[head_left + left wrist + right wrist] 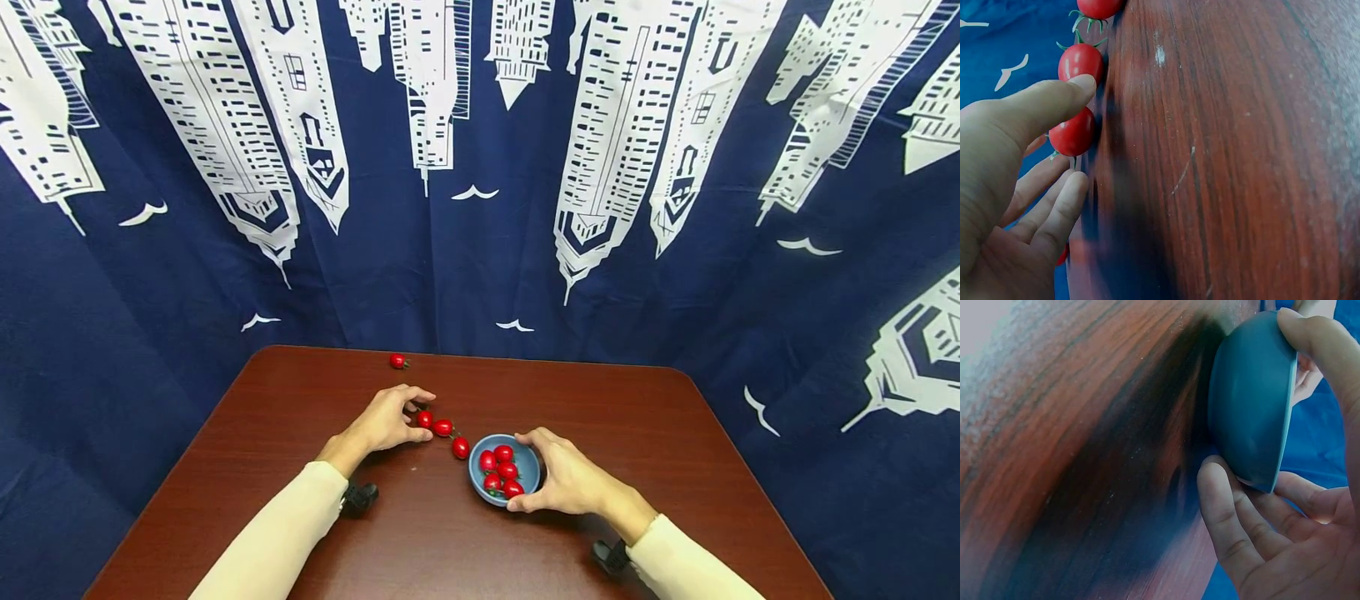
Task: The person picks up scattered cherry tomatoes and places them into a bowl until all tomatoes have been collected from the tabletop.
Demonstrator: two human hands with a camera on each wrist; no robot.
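My left hand [415,414] lies on the dark wooden table [315,400], curved round the first of three red cherry tomatoes [425,418] in a row. In the left wrist view the thumb [1041,106] touches that tomato [1072,134], while the other fingers [1063,200] stay just apart from it. The second tomato [442,427] and third tomato [460,447] lead toward a small blue bowl [476,475] holding several tomatoes [503,452]. My right hand [542,473] grips the bowl [1250,400] from its right side, thumb and fingers wrapped on the rim.
A single tomato [397,361] lies near the table's far edge. A dark blue curtain [480,208] with white buildings hangs behind and around the table. Black wrist mounts [358,497] sit on both forearms.
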